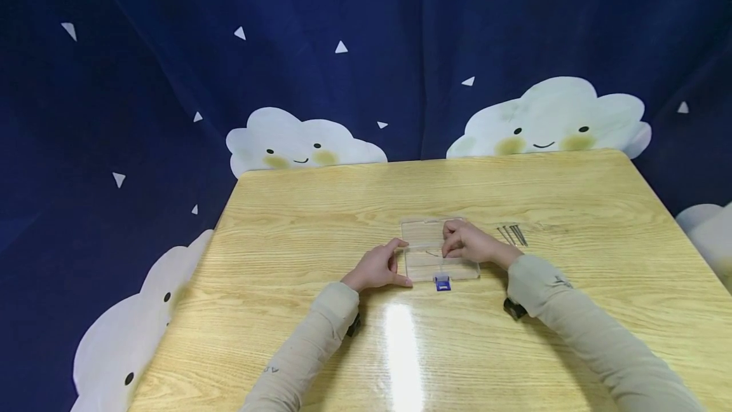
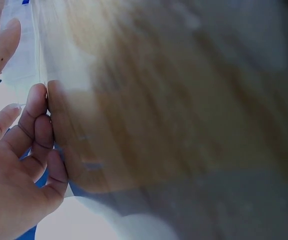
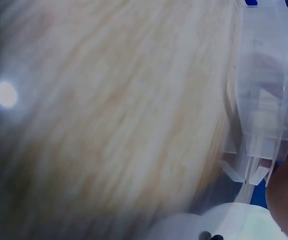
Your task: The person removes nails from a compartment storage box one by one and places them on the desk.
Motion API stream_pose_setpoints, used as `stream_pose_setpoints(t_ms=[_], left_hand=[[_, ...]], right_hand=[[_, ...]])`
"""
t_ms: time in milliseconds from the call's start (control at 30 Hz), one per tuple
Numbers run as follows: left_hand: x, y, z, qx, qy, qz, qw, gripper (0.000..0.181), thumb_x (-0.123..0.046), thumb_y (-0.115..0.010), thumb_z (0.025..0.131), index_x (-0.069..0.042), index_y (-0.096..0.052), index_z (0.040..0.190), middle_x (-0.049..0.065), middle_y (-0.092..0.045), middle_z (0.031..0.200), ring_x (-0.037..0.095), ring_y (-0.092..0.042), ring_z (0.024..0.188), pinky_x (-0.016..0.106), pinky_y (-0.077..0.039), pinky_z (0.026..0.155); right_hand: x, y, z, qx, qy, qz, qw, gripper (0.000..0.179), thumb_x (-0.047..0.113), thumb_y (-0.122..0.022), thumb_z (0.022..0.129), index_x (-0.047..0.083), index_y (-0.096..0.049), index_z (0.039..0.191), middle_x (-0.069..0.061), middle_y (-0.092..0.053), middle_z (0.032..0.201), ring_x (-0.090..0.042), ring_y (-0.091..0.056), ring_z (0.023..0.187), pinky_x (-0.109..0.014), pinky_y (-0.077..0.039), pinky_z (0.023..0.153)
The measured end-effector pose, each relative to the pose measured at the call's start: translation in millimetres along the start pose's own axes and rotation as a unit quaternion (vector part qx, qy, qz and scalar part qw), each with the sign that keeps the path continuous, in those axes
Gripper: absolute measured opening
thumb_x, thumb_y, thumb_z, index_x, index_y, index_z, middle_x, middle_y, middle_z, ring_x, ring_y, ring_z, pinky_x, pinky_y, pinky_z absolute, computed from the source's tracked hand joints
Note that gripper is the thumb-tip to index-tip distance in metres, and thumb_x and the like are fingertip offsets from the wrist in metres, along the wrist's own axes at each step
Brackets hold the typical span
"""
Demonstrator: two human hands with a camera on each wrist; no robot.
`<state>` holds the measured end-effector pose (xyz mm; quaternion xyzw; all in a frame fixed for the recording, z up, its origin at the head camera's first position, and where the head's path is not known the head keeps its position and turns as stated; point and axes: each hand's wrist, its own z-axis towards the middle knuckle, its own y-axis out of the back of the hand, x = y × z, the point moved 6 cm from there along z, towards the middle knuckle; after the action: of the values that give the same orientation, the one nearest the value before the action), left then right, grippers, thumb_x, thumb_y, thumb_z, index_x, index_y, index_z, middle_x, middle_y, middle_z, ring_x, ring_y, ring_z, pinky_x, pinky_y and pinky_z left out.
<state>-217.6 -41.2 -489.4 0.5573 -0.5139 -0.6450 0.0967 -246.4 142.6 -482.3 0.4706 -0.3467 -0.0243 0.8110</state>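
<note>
A clear plastic box (image 1: pixel 423 270) lies on the table with its lid (image 1: pixel 417 231) folded back and a blue latch (image 1: pixel 443 284) at the front. My left hand (image 1: pixel 377 266) holds the box's left side, with the thumb at the near corner and the index finger by the hinge. In the left wrist view the other fingers (image 2: pixel 43 132) are bent down against the tabletop. Over the box, my right hand (image 1: pixel 466 243) pinches one end of a thin dark nail (image 1: pixel 431 253); the fingers partly hide it. The right wrist view shows the box wall (image 3: pixel 261 75) from the side.
Several dark nails (image 1: pixel 511 234) lie on the wooden table (image 1: pixel 309 215) to the right of the box. A dark blue curtain (image 1: pixel 343 5) with white clouds hangs behind the table and along its sides.
</note>
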Motion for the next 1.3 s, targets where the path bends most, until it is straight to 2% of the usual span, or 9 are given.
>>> stream_pose_setpoints(t_ms=[333,600,800,933,1033,1133,1300], left_hand=[[0.1,-0.4,0.1,0.003,-0.004,-0.009,0.9999,0.076,-0.034,-0.08,0.068,-0.011,-0.043,0.13,-0.006,-0.051,0.06,0.006,-0.045,0.052,0.021,-0.039,0.057],[-3.5,-1.0,-0.6,0.013,0.002,-0.005,0.9999,0.076,-0.035,-0.079,0.069,-0.011,-0.042,0.131,-0.005,-0.052,0.061,0.006,-0.046,0.053,0.021,-0.039,0.057],[-3.0,-0.4,-1.5,0.012,0.001,0.001,0.9999,0.075,-0.035,-0.078,0.07,-0.011,-0.042,0.132,-0.005,-0.051,0.061,0.007,-0.045,0.053,0.021,-0.038,0.057],[-2.6,-0.9,-1.2,0.013,-0.003,-0.005,0.9999,0.076,-0.035,-0.078,0.07,-0.011,-0.041,0.132,-0.005,-0.051,0.061,0.007,-0.045,0.053,0.022,-0.039,0.058],[-2.5,-1.0,-2.2,0.014,-0.002,-0.008,0.9999,0.076,-0.036,-0.078,0.07,-0.011,-0.041,0.132,-0.005,-0.052,0.061,0.007,-0.046,0.053,0.022,-0.04,0.058],[-2.8,-0.8,-2.5,0.011,-0.002,-0.009,0.9999,0.076,-0.036,-0.078,0.07,-0.011,-0.041,0.132,-0.005,-0.052,0.061,0.006,-0.046,0.053,0.022,-0.04,0.058],[-3.4,-0.3,-3.0,0.007,-0.003,-0.01,0.9999,0.076,-0.035,-0.079,0.07,-0.01,-0.042,0.131,-0.005,-0.052,0.061,0.006,-0.045,0.053,0.021,-0.039,0.057]], right_hand=[[6.4,2.8,-0.8,0.029,0.007,0.022,0.9993,0.011,0.005,-0.072,0.074,0.014,-0.067,0.073,0.001,-0.041,0.077,-0.012,-0.034,0.077,-0.032,-0.028,0.071],[0.7,7.4,-3.6,0.036,-0.048,0.118,0.9912,0.007,0.002,-0.07,0.076,0.008,-0.067,0.075,-0.003,-0.047,0.076,-0.015,-0.039,0.079,-0.03,-0.03,0.075],[1.2,8.1,-3.2,0.028,-0.039,0.137,0.9894,0.009,-0.009,-0.068,0.073,0.0,-0.066,0.074,-0.013,-0.048,0.075,-0.025,-0.042,0.078,-0.029,-0.033,0.076],[3.6,12.9,-5.0,0.037,-0.066,0.143,0.9868,0.005,-0.004,-0.068,0.076,0.001,-0.066,0.076,-0.008,-0.048,0.076,-0.02,-0.042,0.08,-0.029,-0.037,0.076],[5.2,18.4,-7.0,0.03,-0.081,0.142,0.9861,0.004,0.001,-0.067,0.078,0.003,-0.066,0.076,-0.002,-0.045,0.075,-0.013,-0.04,0.075,-0.027,-0.037,0.069],[1.6,23.0,-10.9,0.022,-0.087,0.135,0.9868,0.004,0.003,-0.067,0.079,0.006,-0.066,0.076,0.001,-0.045,0.074,-0.011,-0.039,0.07,-0.026,-0.037,0.064],[-7.6,28.5,-16.9,0.026,-0.105,0.143,0.9837,0.005,0.003,-0.066,0.081,0.006,-0.066,0.077,0.003,-0.046,0.075,-0.009,-0.041,0.071,-0.026,-0.039,0.065]])
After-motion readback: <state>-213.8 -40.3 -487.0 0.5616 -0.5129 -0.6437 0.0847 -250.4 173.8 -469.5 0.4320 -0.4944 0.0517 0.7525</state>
